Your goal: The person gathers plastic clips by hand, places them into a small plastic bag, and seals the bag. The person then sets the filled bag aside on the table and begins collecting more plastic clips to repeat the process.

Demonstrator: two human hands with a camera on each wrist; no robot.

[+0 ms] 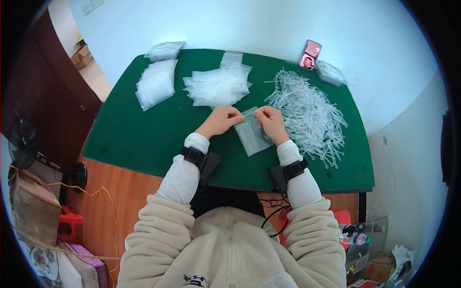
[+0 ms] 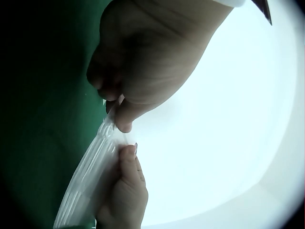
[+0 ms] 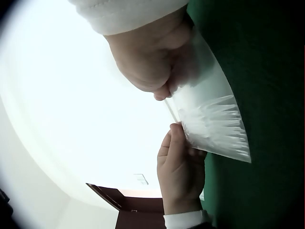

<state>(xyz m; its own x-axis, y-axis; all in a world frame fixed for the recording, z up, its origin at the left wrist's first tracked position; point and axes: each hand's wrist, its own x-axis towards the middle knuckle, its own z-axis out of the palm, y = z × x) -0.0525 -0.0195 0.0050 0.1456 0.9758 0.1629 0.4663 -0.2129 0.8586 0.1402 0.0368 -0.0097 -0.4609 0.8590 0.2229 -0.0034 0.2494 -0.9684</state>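
Observation:
A clear zip bag (image 1: 253,137) hangs between the two hands over the green table, with several thin clear plastic sticks (image 3: 217,121) inside its lower part. My left hand (image 1: 220,121) pinches one top corner of the bag between thumb and fingers. At the other end of the top edge, my right hand (image 1: 272,124) pinches it with thumb and forefinger. The bag's mouth runs as a narrow strip between the two thumbs in the right wrist view. To the right of the right hand lies a big loose heap of clear plastic sticks with looped ends (image 1: 312,117).
Flat clear bags (image 1: 216,86) lie spread beyond the hands, and a fanned stack of bags (image 1: 156,84) is at left. Filled packs (image 1: 164,50) stand at the back left, another pack (image 1: 330,73) at the back right beside a pink phone (image 1: 310,54). The green table (image 1: 129,137) meets the wall.

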